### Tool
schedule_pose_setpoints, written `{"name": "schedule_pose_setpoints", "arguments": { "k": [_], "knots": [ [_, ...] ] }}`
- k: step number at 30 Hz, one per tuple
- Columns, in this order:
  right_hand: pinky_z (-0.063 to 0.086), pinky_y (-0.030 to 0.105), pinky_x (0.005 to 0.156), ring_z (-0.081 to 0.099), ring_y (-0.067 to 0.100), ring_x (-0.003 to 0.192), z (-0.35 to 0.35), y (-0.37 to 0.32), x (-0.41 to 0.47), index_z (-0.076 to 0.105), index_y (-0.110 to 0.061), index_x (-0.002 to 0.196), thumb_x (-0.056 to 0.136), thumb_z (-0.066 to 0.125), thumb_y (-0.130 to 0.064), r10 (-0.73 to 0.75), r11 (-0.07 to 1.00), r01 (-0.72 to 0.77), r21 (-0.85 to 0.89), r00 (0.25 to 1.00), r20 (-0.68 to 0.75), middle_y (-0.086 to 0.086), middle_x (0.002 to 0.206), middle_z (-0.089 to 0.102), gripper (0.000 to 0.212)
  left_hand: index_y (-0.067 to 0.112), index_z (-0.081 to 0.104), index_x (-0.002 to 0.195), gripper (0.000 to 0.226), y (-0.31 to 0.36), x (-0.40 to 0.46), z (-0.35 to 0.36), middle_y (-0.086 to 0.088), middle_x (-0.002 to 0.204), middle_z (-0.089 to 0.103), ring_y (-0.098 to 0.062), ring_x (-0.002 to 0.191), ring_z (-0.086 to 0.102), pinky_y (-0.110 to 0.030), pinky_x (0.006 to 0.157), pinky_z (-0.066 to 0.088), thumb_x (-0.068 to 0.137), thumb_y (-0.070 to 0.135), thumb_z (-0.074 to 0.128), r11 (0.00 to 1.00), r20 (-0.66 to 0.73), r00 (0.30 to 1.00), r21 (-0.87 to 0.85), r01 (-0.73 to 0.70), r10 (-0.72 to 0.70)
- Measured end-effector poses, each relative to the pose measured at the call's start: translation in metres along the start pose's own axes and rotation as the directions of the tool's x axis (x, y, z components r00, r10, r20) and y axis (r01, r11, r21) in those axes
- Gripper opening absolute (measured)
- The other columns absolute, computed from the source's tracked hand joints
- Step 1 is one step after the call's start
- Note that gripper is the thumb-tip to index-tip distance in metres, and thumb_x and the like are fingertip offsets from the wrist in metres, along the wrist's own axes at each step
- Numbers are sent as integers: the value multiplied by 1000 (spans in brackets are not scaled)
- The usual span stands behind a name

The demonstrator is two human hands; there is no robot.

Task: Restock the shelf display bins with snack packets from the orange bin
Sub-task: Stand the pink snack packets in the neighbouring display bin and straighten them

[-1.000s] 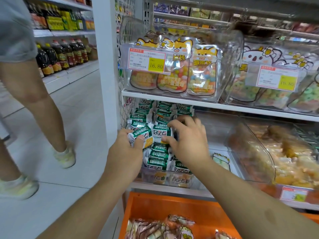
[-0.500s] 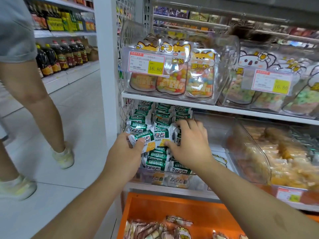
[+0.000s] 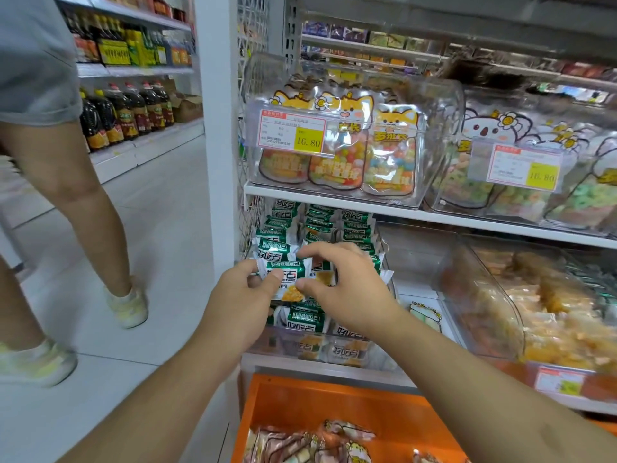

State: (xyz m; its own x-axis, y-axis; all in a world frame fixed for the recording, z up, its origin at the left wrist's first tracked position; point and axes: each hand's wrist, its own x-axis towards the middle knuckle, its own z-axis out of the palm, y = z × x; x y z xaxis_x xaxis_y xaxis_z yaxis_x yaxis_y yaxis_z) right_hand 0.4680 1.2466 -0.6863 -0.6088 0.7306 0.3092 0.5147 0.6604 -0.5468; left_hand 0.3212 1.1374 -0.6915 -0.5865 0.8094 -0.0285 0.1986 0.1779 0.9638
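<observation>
A green-and-white snack packet (image 3: 287, 275) is held just above the clear display bin (image 3: 300, 349) on the lower shelf, which is stacked with several packets of the same kind. My left hand (image 3: 243, 295) pinches the packet's left end between thumb and fingers. My right hand (image 3: 347, 285) pinches its right side, thumb below and fingers curled over the top. The orange bin (image 3: 334, 402) stands below the shelf, with several pink and brown packets (image 3: 300, 442) lying in its near part.
Clear bins of cartoon-printed candy bags (image 3: 337, 155) sit on the upper shelf behind price tags. Another clear bin of yellow snacks (image 3: 541, 305) stands to the right. A person's legs (image 3: 83, 195) stand on the aisle floor at left, by shelves of oil bottles (image 3: 127, 111).
Both hands have drawn back a little from the stacked packets and now hold one packet between them. The right hand lifted off the stack to pinch it.
</observation>
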Motion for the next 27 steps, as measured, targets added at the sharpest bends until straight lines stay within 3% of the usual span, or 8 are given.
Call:
{"name": "schedule_pose_setpoints", "arguments": {
  "k": [2, 5, 9, 11, 14, 18, 23, 27],
  "knots": [
    [44, 47, 108, 51, 15, 116, 6, -1, 5, 68, -45, 117, 90, 80, -41, 40, 997, -40, 65, 999, 1, -23, 103, 57, 30, 30, 69, 120, 22, 0, 1, -3, -10, 105, 73, -28, 95, 73, -56, 93, 58, 104, 42, 61, 1000, -4, 1000, -20, 1, -1],
    [49, 49, 101, 56, 21, 110, 14, -3, 11, 69, -44, 112, 88, 83, -37, 71, 989, -64, 134, 996, -46, -18, 99, 58, 28, 25, 54, 144, 40, -4, 0, -7, 6, 123, 70, -13, 102, 67, -34, 89, 53, 107, 37, 56, 999, -30, 999, 28, -19, 20],
    [37, 38, 108, 42, 13, 111, 18, -2, 18, 70, -37, 119, 91, 80, -36, 58, 995, -48, 89, 992, -115, -23, 97, 53, 30, 34, 44, 135, 34, -11, -15, -10, 20, 113, 56, 3, 83, 56, -9, 58, 41, 106, 20, 55, 979, -49, 994, 188, -82, 93],
    [31, 34, 107, 35, 10, 113, 21, -4, 22, 70, -36, 123, 92, 79, -39, 54, 997, -47, 55, 990, -131, -29, 101, 49, 33, 32, 44, 133, 35, -17, -19, -10, 18, 121, 56, 0, 85, 58, -6, 48, 42, 105, 15, 56, 957, -48, 991, 271, -104, 122],
    [21, 32, 104, 34, 14, 127, 30, -12, 28, 70, -38, 122, 91, 78, -45, -2, 999, -5, -54, 992, -129, -19, 124, 60, 33, 33, 45, 147, 51, -22, -16, -12, 15, 141, 54, 0, 108, 52, -4, 70, 42, 103, 10, 56, 901, -12, 976, 389, -194, 215],
    [16, 29, 97, 37, 19, 128, 37, -8, 32, 70, -39, 126, 90, 77, -50, -75, 975, 53, -214, 993, -94, -15, 130, 60, 39, 40, 42, 151, 58, -24, -11, -9, 21, 155, 41, -4, 132, 49, -22, 103, 45, 103, 9, 53, 798, 142, 931, 482, -362, 337],
    [19, 33, 108, 37, 21, 132, 17, 4, 25, 55, -32, 143, 91, 77, -40, -97, 921, 61, -385, 992, -76, -11, 139, 56, 57, 36, 28, 163, 63, -32, -9, -2, 21, 169, 15, -7, 150, 33, -23, 111, 41, 106, 20, 51, 693, 181, 901, 584, -421, 395],
    [25, 40, 105, 42, 28, 126, 3, 19, 19, 64, -25, 135, 90, 77, -40, -72, 857, 11, -515, 992, -100, -4, 135, 60, 49, 34, 25, 165, 65, -35, -8, 0, 16, 173, 5, -11, 156, 25, -27, 113, 44, 106, 25, 51, 644, 191, 896, 637, -423, 400]
  ]
}}
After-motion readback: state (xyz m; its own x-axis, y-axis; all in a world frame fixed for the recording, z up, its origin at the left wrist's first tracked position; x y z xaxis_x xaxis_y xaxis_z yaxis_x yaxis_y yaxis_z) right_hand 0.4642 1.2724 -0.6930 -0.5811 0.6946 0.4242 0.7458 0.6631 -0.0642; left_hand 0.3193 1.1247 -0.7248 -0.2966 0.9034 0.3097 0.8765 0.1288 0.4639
